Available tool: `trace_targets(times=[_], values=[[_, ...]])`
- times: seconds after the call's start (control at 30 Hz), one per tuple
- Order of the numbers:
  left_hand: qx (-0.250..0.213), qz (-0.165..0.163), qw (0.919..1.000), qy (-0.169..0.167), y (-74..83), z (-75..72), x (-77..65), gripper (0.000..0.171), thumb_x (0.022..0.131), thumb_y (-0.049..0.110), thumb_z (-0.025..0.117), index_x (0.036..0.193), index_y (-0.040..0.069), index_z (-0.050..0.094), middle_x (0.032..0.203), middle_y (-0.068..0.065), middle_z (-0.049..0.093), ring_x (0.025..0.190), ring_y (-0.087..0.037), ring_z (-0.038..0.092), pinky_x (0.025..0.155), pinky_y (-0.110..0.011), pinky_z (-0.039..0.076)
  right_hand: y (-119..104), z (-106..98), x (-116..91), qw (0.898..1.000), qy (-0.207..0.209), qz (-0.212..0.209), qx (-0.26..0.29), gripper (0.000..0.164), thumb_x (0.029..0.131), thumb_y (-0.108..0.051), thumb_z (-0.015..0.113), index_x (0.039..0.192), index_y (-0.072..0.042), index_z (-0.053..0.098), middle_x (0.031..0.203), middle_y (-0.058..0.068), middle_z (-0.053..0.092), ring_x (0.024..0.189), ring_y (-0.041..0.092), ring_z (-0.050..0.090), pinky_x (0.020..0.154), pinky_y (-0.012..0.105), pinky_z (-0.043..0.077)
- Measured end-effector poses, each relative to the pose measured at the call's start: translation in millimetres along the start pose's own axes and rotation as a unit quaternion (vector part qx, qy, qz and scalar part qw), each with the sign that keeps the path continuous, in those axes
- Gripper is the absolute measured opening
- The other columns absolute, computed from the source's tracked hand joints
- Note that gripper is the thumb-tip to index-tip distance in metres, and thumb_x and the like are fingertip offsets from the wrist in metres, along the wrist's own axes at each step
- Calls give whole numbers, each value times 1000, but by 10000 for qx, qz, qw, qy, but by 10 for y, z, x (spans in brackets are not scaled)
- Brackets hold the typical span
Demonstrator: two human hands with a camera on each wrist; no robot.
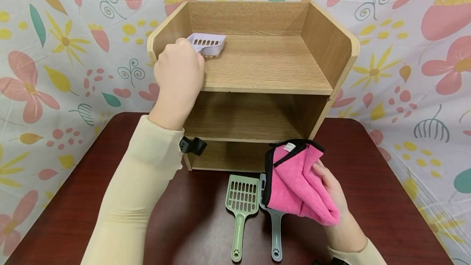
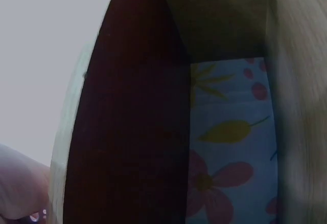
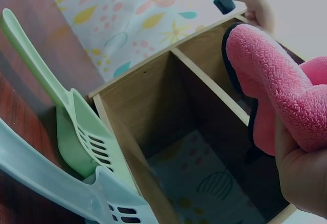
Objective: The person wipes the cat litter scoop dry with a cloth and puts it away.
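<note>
My left hand point(image 1: 179, 66) grips the handle of a lavender litter scoop point(image 1: 217, 47) at the left end of the wooden shelf unit's top board. Its slotted head points right, and my fingers hide most of the handle. In my right hand point(image 1: 335, 199) is a folded pink towel point(image 1: 294, 183) with black edging and a small white tag, held in front of the unit's lower right. Below, on the table, lie a green litter scoop point(image 1: 238, 232) and a blue-grey litter scoop point(image 1: 276, 232), side by side with handles toward me. The towel overlaps the blue-grey scoop's head.
The wooden shelf unit point(image 1: 265, 62) stands at the back of the dark red table point(image 1: 368, 175), with raised sides and back around its top and two open levels beneath. Behind hangs a flower-patterned cloth point(image 1: 390, 89). The right wrist view shows both lower scoops near the unit's base.
</note>
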State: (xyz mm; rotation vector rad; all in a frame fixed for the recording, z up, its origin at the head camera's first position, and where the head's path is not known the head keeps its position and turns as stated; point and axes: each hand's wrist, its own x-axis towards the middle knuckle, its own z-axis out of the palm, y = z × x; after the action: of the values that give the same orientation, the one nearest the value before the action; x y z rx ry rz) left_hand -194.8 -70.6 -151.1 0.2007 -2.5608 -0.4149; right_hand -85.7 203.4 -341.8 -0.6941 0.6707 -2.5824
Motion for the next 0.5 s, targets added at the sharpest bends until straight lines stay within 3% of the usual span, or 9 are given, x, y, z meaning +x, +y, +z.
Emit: trace_targets(times=[0.3, 0.5], values=[[360, 64, 9989, -301, 53, 14, 73, 29, 91, 15, 41, 103, -2, 61, 101, -23, 67, 93, -39, 66, 72, -50, 55, 0, 5, -8, 9998, -135, -46, 151, 54, 102, -19, -2, 115, -5, 48, 105, 10, 63, 97, 19, 62, 85, 26, 50], [404, 356, 9985, -48, 17, 33, -48, 25, 91, 18, 46, 94, -2, 61, 95, -23, 65, 87, -40, 66, 64, -50, 54, -7, -15, -25, 10000, -34, -79, 39, 54, 103, -19, -2, 113, -5, 49, 102, 10, 64, 95, 19, 63, 82, 26, 50]])
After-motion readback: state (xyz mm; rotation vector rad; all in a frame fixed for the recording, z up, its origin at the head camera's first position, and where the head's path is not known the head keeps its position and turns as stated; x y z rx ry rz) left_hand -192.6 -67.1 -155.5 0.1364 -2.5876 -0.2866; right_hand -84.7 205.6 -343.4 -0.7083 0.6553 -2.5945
